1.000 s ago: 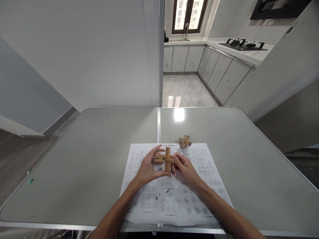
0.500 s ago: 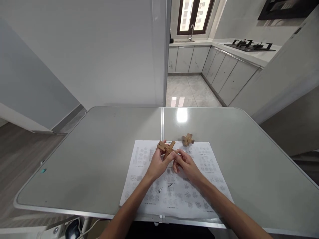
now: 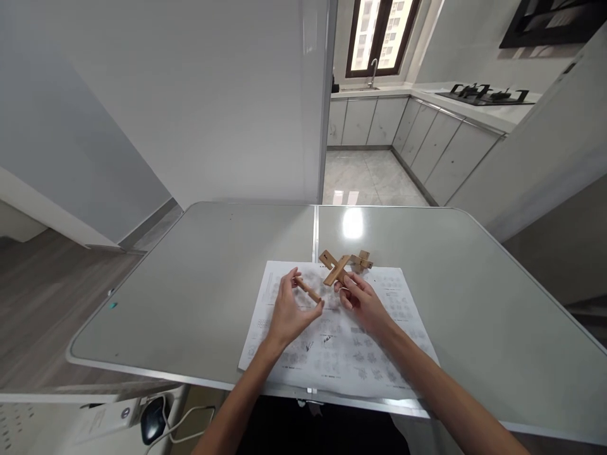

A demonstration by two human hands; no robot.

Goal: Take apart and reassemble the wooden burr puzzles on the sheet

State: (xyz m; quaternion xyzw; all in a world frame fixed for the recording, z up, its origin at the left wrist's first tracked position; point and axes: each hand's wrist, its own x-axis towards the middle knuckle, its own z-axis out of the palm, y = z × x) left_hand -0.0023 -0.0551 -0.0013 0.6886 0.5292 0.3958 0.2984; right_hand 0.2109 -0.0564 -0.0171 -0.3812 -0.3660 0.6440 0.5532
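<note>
Head view: from afar I see the table (image 3: 474, 303) and printed sheet (image 3: 341, 360). Over the sheet, the left hand (image 3: 288, 317) and right hand (image 3: 368, 308) both pinch: the right a wooden cross (image 3: 338, 270) near the sheet's far edge, where a wooden cluster (image 3: 363, 261) sits; the left, a wooden stick (image 3: 308, 289).

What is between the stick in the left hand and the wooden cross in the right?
Nothing: in the head view, only the printed paper shows through the gap between the stick and the wooden cross.
</note>
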